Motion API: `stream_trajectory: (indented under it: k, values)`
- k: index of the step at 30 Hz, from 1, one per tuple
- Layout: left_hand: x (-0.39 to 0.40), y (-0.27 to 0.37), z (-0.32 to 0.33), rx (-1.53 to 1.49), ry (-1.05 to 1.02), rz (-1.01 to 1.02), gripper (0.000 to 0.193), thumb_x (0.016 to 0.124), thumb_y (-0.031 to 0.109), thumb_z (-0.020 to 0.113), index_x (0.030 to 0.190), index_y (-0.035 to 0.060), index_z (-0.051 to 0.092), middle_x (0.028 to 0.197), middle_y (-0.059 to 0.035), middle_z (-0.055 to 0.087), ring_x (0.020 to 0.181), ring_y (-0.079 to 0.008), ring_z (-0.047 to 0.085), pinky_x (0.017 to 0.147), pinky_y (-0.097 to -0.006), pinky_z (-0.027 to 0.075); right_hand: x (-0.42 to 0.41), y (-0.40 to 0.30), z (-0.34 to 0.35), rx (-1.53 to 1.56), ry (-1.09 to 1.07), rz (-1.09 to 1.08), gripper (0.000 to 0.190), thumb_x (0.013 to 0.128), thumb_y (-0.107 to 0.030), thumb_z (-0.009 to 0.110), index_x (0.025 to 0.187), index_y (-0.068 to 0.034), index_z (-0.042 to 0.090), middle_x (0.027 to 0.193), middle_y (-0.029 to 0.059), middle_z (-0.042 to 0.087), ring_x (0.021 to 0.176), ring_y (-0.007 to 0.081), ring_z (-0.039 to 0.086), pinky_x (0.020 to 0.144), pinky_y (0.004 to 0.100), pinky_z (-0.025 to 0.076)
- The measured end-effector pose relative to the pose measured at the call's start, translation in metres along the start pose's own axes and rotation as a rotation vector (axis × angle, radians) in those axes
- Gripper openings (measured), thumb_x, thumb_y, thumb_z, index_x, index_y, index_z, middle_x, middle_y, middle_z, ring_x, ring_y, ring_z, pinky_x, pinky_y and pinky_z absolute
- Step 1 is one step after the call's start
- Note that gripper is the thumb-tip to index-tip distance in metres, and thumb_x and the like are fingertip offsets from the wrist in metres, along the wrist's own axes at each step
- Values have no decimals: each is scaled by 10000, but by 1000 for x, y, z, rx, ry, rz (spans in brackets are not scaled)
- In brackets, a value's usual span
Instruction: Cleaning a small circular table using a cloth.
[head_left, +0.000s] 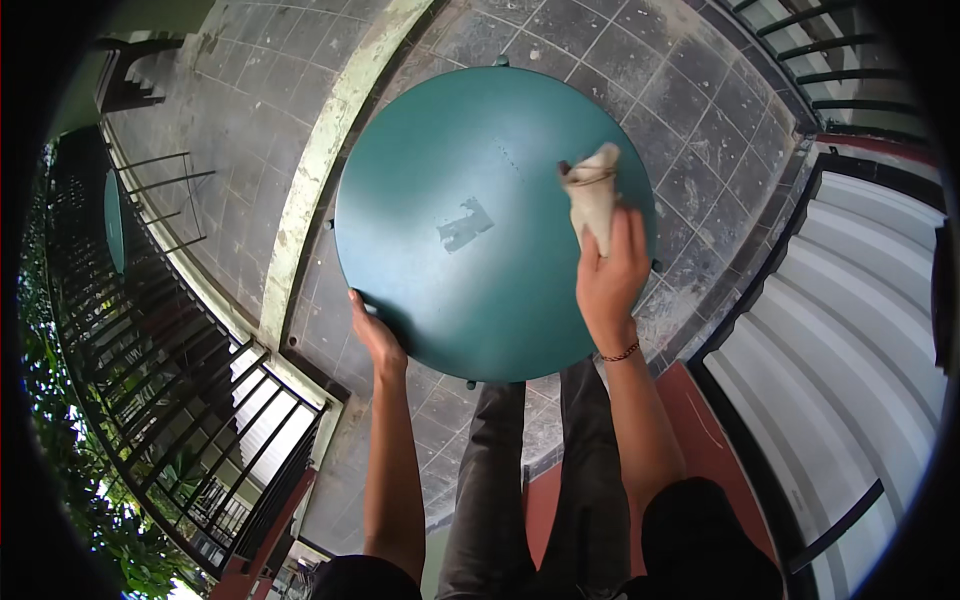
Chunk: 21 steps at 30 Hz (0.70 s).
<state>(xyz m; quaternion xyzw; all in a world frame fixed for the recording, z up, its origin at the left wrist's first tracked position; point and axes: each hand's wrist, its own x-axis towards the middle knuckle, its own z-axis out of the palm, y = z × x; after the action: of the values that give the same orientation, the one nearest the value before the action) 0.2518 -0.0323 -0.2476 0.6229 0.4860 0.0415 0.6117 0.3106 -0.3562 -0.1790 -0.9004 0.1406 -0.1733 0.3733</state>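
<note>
A round green tabletop (420, 300) stands before my knees, with a grey, ragged-edged patch (465, 225) near its middle. My left hand (375, 326) rests at the near left rim, its thumb along the edge and its other fingers hidden beneath or behind it. On the right side of the top, my right hand (615, 277) holds a crumpled beige cloth (592, 195), slightly blurred, its upper end bunched. A dark thing, too blurred to name, shows beside the cloth's upper left. A braided bracelet is around my right wrist.
Grey floor tiles (682, 172) surround the table, crossed by a pale raised strip (311, 180) on the left. Black metal railings (202, 442) stand at the lower left, with plants beyond. Corrugated white panels (817, 300) in a dark frame lie at the right, beside a red surface (712, 442).
</note>
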Motion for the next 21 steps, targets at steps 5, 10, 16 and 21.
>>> stream_trajectory:
  k: [5, 10, 16, 21]
  values:
    - [-21, 7, 33, 357, 175, 255, 604, 1068, 442, 393, 1248, -102, 584, 1166, -206, 656, 1026, -248, 557, 958, -364, 420, 7, -6, 31, 11, -403, -542, 336, 814, -12, 647, 1145, -71, 662, 1046, 119, 625, 917, 346, 657, 733, 427, 540]
    - [-19, 12, 23, 373, 156, 227, 657, 1067, 472, 384, 1258, -126, 580, 1164, -198, 660, 1058, -237, 565, 977, -359, 415, 55, 28, 19, -265, -170, -283, 401, 815, -41, 647, 1212, -99, 645, 1074, 108, 636, 984, 323, 650, 818, 396, 539]
    - [-20, 16, 32, 373, 97, 172, 689, 1063, 495, 374, 1297, -129, 553, 1213, -230, 653, 1071, -249, 570, 986, -365, 417, 98, 82, 2, 571, -220, 653, 506, 914, -283, 695, 1329, -21, 572, 1253, 94, 631, 1149, 226, 598, 994, 360, 452]
    - [8, 29, 15, 507, -13, 157, 727, 1059, 529, 354, 1281, -131, 563, 1169, -229, 672, 1047, -259, 583, 973, -368, 428, 54, 75, -14, 660, -232, 731, 611, 936, -378, 677, 1360, 39, 534, 1327, 119, 597, 1200, 195, 561, 1013, 325, 427]
